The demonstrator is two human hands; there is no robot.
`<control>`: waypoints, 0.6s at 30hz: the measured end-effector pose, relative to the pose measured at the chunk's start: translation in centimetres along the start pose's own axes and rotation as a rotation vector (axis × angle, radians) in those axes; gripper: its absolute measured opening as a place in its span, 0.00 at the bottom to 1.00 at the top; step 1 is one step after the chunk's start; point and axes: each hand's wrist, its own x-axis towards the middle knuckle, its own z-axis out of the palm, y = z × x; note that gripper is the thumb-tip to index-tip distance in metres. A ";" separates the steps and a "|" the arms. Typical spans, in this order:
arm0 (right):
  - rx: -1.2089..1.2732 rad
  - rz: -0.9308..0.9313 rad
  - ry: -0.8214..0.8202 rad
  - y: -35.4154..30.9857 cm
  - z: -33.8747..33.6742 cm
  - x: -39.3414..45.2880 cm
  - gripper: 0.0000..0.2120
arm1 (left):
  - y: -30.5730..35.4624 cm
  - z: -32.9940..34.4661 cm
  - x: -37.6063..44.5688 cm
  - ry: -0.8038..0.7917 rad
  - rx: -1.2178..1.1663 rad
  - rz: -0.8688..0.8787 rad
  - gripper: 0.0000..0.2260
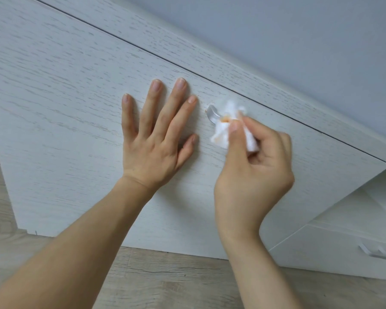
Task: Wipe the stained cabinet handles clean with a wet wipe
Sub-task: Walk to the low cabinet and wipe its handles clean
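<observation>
A silver metal handle (212, 114) sticks out of the white wood-grain cabinet door (65, 97). My right hand (254, 172) pinches a crumpled white wet wipe (224, 132) wrapped around the handle's right part; the wipe carries orange stain marks. Only the handle's left end shows, the remainder is hidden under the wipe. My left hand (158, 134) lies flat on the door just left of the handle, fingers spread, holding nothing.
A lower white drawer (334, 253) with its own silver handle (373, 252) sits at the bottom right. Wood-look floor (165, 279) runs under the cabinet. A pale blue-grey wall (299, 30) fills the upper right.
</observation>
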 end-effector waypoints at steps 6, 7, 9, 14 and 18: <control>-0.042 -0.025 -0.032 -0.3 0.2 0.0 0.06 | 0.0 -0.1 0.1 0.013 -0.005 0.004 0.25; -0.072 -0.049 -0.038 -0.2 0.2 -0.1 0.06 | 0.0 0.0 0.1 0.011 -0.001 0.002 0.25; -0.106 -0.053 -0.034 0.1 0.1 0.0 0.06 | 0.0 0.1 0.0 0.008 0.000 0.000 0.25; -0.113 -0.113 -0.106 -0.5 0.8 -0.4 0.06 | 0.0 0.5 -0.2 0.014 0.026 -0.013 0.28; -0.079 -0.092 -0.059 -0.4 0.2 -0.8 0.05 | 0.0 0.5 -0.2 0.018 0.013 0.008 0.26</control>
